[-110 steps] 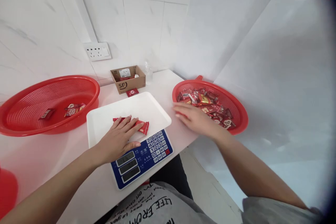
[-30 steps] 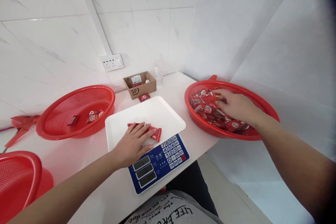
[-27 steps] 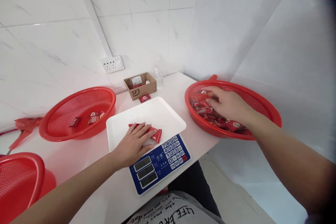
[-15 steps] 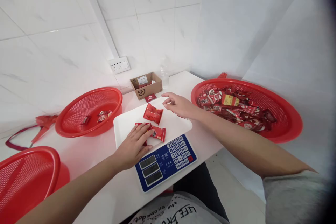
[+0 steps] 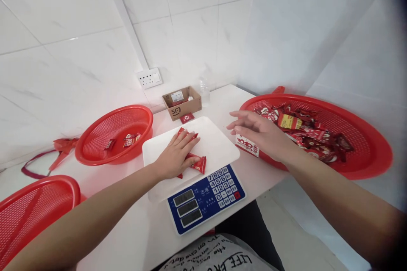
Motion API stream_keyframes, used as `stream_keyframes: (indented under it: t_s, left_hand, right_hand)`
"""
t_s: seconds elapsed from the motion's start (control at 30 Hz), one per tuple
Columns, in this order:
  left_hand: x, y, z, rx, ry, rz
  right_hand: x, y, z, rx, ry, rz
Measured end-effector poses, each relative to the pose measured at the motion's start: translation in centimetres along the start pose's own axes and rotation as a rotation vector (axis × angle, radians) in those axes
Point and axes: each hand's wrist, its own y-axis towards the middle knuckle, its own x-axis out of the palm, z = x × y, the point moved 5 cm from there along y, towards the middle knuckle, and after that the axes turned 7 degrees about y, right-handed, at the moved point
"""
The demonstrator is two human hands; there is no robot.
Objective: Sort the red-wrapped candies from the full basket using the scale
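My left hand (image 5: 178, 154) lies with spread fingers over red candy packets (image 5: 199, 164) on the white weighing pan (image 5: 219, 152). It covers most of them; one end shows past the fingertips and another by the thumb. My right hand (image 5: 256, 133) is over the pan's right edge, fingers slightly bent and apart, with nothing visible between them. Just below it is a white-and-red printed packet (image 5: 248, 145), partly hidden by the hand. The scale's blue panel (image 5: 206, 199) with keys and displays faces me.
A red basket (image 5: 378, 152) heaped with red packets stands on the right. On the left are a red basket (image 5: 83, 146) with a few packets and another red basket (image 5: 71, 182). A small cardboard box (image 5: 186, 110), a red packet (image 5: 187, 118) and a clear bottle (image 5: 204, 91) stand behind the scale.
My right hand has moved right, from above the pan toward the full basket. My left hand has slid forward and right, now covering the farther packet too. The white-and-red packet has come into view.
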Motion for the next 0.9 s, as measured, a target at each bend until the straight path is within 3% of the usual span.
stream_keyframes:
  t_s: [0.2,0.33,0.43,0.57,0.67,0.73,0.83,0.9]
  left_hand:
    - [1.0,1.4,-2.0,-0.169,-0.082,-0.128]
    - [1.0,0.8,-2.2,-0.210,-0.077,-0.127]
    - [0.6,0.2,-2.2,-0.245,-0.082,-0.095]
    - [-0.9,-0.6,-1.0,-0.239,-0.206,0.045]
    - [-2.3,-1.1,1.0,-0.260,-0.485,0.102]
    - [-2.6,-1.3,2.5,-0.315,-0.741,0.045]
    - [-2.8,-1.3,4.5,-0.375,-1.103,-0.032]
    - [-3.0,-1.4,4.9,-0.411,-1.267,0.021]
  right_hand:
    - [-2.7,-2.4,0.7,0.064,0.010,0.061]
    - [-2.6,-2.5,1.9,0.098,0.123,0.082]
    - [-0.9,-1.5,2.6,0.105,0.300,0.083]
    - [2.3,0.1,2.8,0.182,0.669,0.069]
    - [4.9,0.6,2.3,0.272,0.966,0.034]
    - [6.4,0.6,1.4,0.274,1.097,-0.013]
    - [8.1,0.6,0.1,0.250,1.188,-0.076]
    - [8.5,0.6,-0.4,0.245,1.181,-0.091]
